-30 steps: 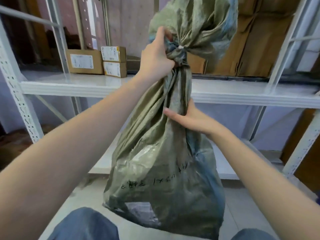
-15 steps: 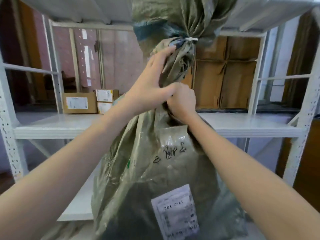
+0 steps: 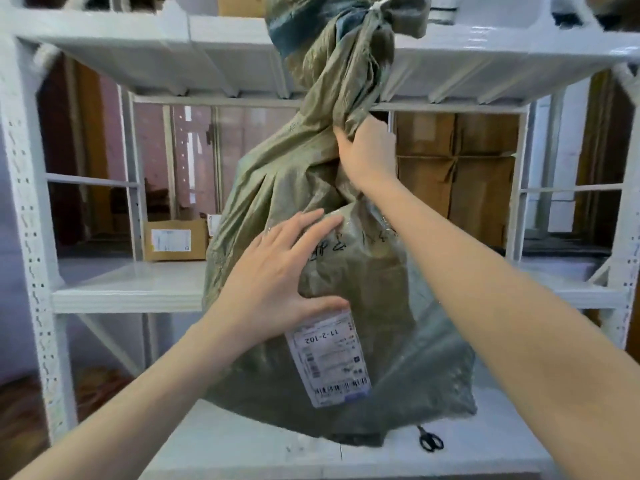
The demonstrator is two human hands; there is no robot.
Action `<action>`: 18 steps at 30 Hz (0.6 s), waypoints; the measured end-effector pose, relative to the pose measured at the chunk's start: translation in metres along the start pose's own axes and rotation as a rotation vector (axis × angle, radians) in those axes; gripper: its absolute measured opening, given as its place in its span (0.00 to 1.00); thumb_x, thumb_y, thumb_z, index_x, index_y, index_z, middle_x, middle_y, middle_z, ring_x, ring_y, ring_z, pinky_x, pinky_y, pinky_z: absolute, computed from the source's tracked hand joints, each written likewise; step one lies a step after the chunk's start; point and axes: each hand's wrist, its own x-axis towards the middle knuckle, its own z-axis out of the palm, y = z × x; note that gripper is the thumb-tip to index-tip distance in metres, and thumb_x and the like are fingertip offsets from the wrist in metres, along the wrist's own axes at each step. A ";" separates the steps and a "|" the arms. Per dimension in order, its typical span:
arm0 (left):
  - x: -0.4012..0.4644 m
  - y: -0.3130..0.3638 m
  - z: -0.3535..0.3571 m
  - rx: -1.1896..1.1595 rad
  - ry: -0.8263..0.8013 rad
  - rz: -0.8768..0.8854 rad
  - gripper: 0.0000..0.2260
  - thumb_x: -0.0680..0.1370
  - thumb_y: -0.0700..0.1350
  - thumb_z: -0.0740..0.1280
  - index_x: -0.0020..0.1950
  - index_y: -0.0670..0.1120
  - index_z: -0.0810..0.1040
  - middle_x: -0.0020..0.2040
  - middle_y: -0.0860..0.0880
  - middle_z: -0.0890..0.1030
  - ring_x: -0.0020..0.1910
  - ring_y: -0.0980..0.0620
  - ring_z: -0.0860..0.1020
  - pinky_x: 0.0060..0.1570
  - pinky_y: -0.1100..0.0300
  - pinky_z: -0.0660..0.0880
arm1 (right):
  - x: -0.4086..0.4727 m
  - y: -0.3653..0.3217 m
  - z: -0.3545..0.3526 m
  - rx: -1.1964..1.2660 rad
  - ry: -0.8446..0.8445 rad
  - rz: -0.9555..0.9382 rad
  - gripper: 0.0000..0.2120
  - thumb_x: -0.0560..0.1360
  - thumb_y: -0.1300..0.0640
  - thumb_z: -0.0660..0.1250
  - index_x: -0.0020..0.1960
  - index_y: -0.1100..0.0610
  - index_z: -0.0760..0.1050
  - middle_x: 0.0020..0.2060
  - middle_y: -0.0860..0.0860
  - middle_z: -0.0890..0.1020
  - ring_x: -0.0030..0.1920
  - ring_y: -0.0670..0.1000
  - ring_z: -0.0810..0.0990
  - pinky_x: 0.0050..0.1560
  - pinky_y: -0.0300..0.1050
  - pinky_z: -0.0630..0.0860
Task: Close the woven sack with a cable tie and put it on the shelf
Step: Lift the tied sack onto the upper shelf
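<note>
Right hand (image 3: 369,152) is clenching the woven sack (image 3: 311,271) neck below the cable tie (image 3: 375,8); left hand (image 3: 277,275) is pressing flat, fingers spread. Sack is hanging just above the shelf (image 3: 242,441). Risk: neck slipping, sack toppling forward.

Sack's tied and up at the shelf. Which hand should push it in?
Left. The left hand lies flat and open on the grey-green woven sack; the right hand is shut on its gathered neck.
</note>
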 end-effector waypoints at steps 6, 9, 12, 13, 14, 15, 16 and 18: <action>0.041 0.006 -0.013 -0.027 0.207 0.096 0.35 0.70 0.57 0.71 0.73 0.54 0.59 0.65 0.56 0.71 0.62 0.55 0.70 0.54 0.58 0.72 | 0.041 -0.014 -0.013 0.138 0.053 -0.013 0.17 0.78 0.51 0.61 0.55 0.65 0.76 0.52 0.62 0.80 0.54 0.60 0.79 0.54 0.48 0.73; 0.057 0.003 -0.015 0.014 0.268 0.131 0.33 0.71 0.56 0.70 0.72 0.52 0.61 0.64 0.54 0.72 0.61 0.55 0.71 0.50 0.57 0.75 | 0.055 -0.015 -0.011 0.144 0.077 -0.014 0.17 0.78 0.52 0.60 0.53 0.66 0.76 0.51 0.62 0.81 0.53 0.61 0.79 0.53 0.48 0.72; 0.068 -0.003 -0.019 0.046 0.294 0.154 0.33 0.71 0.57 0.70 0.73 0.52 0.62 0.63 0.54 0.73 0.60 0.55 0.72 0.49 0.59 0.76 | 0.067 -0.015 -0.012 0.169 0.104 -0.027 0.16 0.78 0.52 0.60 0.52 0.65 0.77 0.51 0.62 0.82 0.54 0.62 0.79 0.53 0.48 0.72; 0.071 -0.006 -0.021 0.057 0.303 0.159 0.33 0.71 0.57 0.70 0.73 0.52 0.62 0.63 0.55 0.73 0.59 0.56 0.72 0.48 0.60 0.75 | 0.072 -0.016 -0.013 0.176 0.117 -0.036 0.16 0.78 0.52 0.60 0.53 0.65 0.77 0.51 0.62 0.81 0.55 0.61 0.78 0.54 0.48 0.72; 0.074 -0.009 -0.023 0.069 0.315 0.164 0.33 0.71 0.57 0.70 0.72 0.52 0.62 0.63 0.55 0.73 0.59 0.57 0.72 0.48 0.62 0.74 | 0.077 -0.016 -0.015 0.179 0.131 -0.048 0.16 0.78 0.52 0.60 0.55 0.65 0.76 0.52 0.62 0.81 0.56 0.61 0.78 0.56 0.49 0.71; 0.077 -0.012 -0.024 0.079 0.325 0.167 0.33 0.71 0.58 0.70 0.72 0.53 0.62 0.63 0.56 0.73 0.59 0.57 0.72 0.47 0.63 0.74 | 0.081 -0.015 -0.017 0.188 0.149 -0.064 0.16 0.78 0.53 0.60 0.56 0.65 0.76 0.53 0.62 0.81 0.57 0.61 0.77 0.57 0.50 0.71; 0.080 -0.015 -0.024 0.087 0.337 0.165 0.33 0.71 0.58 0.69 0.72 0.53 0.62 0.63 0.56 0.73 0.59 0.58 0.72 0.47 0.64 0.73 | 0.084 -0.013 -0.018 0.212 0.170 -0.077 0.15 0.78 0.54 0.61 0.57 0.64 0.75 0.54 0.62 0.81 0.58 0.61 0.77 0.58 0.51 0.71; 0.086 -0.022 -0.021 0.101 0.369 0.152 0.32 0.70 0.59 0.69 0.71 0.53 0.63 0.62 0.56 0.74 0.58 0.58 0.72 0.45 0.65 0.72 | 0.087 -0.009 -0.018 0.269 0.203 -0.098 0.14 0.78 0.55 0.61 0.57 0.64 0.75 0.53 0.61 0.81 0.57 0.61 0.77 0.59 0.53 0.72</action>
